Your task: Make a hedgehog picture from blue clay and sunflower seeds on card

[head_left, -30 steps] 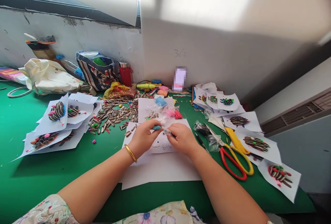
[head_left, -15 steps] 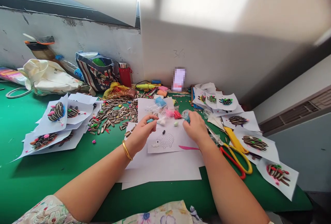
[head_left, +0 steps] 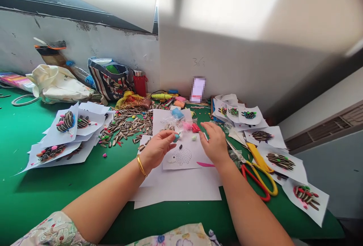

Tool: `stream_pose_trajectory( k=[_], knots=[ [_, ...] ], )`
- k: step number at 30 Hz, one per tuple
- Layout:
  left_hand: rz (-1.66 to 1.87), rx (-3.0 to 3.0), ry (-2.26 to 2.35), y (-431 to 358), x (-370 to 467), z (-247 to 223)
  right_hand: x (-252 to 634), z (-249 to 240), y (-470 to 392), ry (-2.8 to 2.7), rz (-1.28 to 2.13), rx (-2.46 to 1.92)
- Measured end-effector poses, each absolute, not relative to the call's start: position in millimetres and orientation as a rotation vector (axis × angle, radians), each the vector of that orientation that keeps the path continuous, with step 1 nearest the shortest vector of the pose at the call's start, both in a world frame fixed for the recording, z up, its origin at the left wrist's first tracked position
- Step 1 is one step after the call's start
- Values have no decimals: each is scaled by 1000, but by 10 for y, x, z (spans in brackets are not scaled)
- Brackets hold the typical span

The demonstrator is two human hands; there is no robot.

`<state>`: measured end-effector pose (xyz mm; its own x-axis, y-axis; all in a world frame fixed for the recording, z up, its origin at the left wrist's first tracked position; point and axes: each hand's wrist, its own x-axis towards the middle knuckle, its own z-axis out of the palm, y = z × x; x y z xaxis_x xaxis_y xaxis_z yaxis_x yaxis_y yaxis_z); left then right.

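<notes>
My left hand, with a gold bangle at the wrist, pinches a small piece of blue modelling clay. My right hand holds nothing; its fingers are stretched out with the thumb apart. Between the hands lies a sheet with a hedgehog drawing, and a small black lump rests on its back. A pale green clay ball sits just above the drawing. Beyond it are red clay and pink clay in clear wrap. A pink plastic knife lies partly behind my right wrist.
Sunflower seeds are heaped at the back left. Finished seed hedgehog pictures lie in a left stack and along the right. Scissors and a yellow cutter lie by my right forearm. A red bottle stands behind.
My right hand has let go of the bluish wrapped lump and its fingers have opened. My left hand has moved slightly right and down, with the blue clay now showing at its fingertips.
</notes>
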<state>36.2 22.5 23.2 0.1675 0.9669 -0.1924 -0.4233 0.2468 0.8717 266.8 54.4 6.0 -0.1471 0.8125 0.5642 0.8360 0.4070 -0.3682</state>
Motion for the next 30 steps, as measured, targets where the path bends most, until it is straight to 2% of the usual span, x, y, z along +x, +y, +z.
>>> stream_pose_trajectory(
  k=[4,9,13,21,26,30],
  knots=[
    [1152,813,922,221,384,191,2415,158,319,-2010,101,-1157],
    [1186,952,953,190,412,138,2211,195,164,-2039,463,-980],
    [1160,1020,922,162,434,137,2168,174,176,-1890,686,-978],
    [1205,1085,938,161,448,171,2147,178,230,-1705,884,-1041],
    [1255,999,909,162,446,193,2066,163,210,-1549,779,-1108],
    [1258,993,884,146,451,208,2080,200,158,-1801,579,-1014]
  ],
)
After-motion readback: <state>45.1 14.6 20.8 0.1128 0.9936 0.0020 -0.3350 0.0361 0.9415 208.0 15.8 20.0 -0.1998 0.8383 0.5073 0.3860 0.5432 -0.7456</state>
